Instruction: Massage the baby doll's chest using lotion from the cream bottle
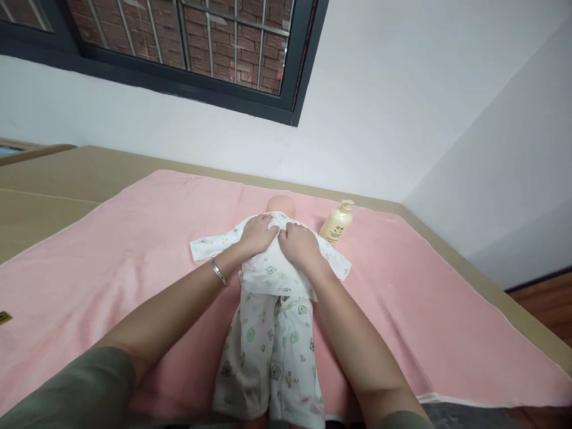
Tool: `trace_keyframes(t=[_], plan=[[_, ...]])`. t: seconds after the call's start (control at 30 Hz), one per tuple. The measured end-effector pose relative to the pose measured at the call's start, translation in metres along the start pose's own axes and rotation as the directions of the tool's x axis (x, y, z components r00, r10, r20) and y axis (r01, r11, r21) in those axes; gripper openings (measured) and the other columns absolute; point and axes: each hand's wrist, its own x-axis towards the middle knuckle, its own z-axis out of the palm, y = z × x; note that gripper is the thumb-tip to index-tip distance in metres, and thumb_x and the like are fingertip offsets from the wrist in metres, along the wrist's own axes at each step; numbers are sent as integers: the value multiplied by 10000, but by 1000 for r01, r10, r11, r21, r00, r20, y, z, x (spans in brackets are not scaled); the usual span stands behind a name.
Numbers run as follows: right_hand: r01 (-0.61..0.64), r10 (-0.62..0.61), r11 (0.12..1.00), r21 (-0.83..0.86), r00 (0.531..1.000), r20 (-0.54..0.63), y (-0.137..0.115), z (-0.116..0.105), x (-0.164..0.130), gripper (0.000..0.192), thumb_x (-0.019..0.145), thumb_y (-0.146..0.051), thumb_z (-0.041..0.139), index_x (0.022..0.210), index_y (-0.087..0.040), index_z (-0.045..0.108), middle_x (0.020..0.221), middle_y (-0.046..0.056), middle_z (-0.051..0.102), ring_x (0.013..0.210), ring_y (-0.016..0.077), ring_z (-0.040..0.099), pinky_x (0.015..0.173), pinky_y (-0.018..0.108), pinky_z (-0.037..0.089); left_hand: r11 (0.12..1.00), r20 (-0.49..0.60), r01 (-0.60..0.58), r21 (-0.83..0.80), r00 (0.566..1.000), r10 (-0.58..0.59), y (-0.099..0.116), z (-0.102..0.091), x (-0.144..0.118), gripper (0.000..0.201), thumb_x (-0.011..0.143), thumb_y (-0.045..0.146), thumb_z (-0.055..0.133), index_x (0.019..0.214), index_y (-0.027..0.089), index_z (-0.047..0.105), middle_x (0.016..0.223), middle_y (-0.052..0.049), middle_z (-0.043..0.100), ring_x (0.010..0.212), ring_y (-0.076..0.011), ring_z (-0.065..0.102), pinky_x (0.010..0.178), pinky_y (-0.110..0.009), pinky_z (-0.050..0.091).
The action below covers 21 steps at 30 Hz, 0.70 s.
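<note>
Printed trousers on the baby doll lie nearest the camera, running from below both wrists toward the lower edge of the view. Both hands rest palm-down on the doll's chest, over the matching printed top. Left hand: fingers together and slightly curled, pressing on the fabric at the collar; a metal bangle sits on its wrist. Right hand: fingers likewise together, flat on the top, just beside the left hand, thumbs nearly touching. Doll's bare head lies just beyond the fingertips. Cream pump bottle lies on its side near the right hand, on its outer side. Pink towel covers the worktop beneath everything.
</note>
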Motion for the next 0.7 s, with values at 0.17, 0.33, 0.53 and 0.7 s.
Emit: trace_keyframes(t=[0.17, 0.33, 0.53, 0.7], plan=[[-15, 9, 983, 185, 999, 32, 28, 9, 18, 472, 1004, -444, 335, 1304, -171, 575, 1417, 134, 584, 1278, 310, 535, 1036, 416, 395, 996, -39, -12, 84, 999, 15, 9, -1, -11, 453, 947, 355, 394, 1274, 121, 601, 1343, -186, 596, 1296, -321, 529, 1114, -439, 395], [-7, 2, 976, 217, 1000, 20, 37, 17, 24, 486, 999, -491, 325, 1279, -191, 585, 1362, 113, 622, 1277, 293, 531, 1062, 420, 378, 968, -72, -80, 238, 992, 99, 22, -3, -21, 422, 950, 275, 376, 1225, 49, 602, 1246, -227, 629, 1240, -346, 554, 1104, -455, 396], [-64, 64, 998, 3, 998, 2, 0, 8, 5, 449, 1011, -314, 274, 1229, -95, 599, 1303, 221, 626, 1246, 356, 535, 1059, 511, 355, 993, 52, -54, 102, 997, 49, 11, -10, -6, 429, 943, 301, 352, 1222, 108, 613, 1304, -179, 648, 1244, -302, 576, 1066, -405, 428], [-39, 39, 999, -29, 999, 18, -9, 3, 0, 445, 1005, -303, 297, 1252, -68, 582, 1315, 248, 615, 1263, 368, 530, 1127, 587, 252, 995, 77, -47, 88, 996, 40, 5, -11, 0, 448, 952, 342, 347, 1272, 150, 595, 1351, -136, 640, 1290, -286, 552, 1094, -395, 401]])
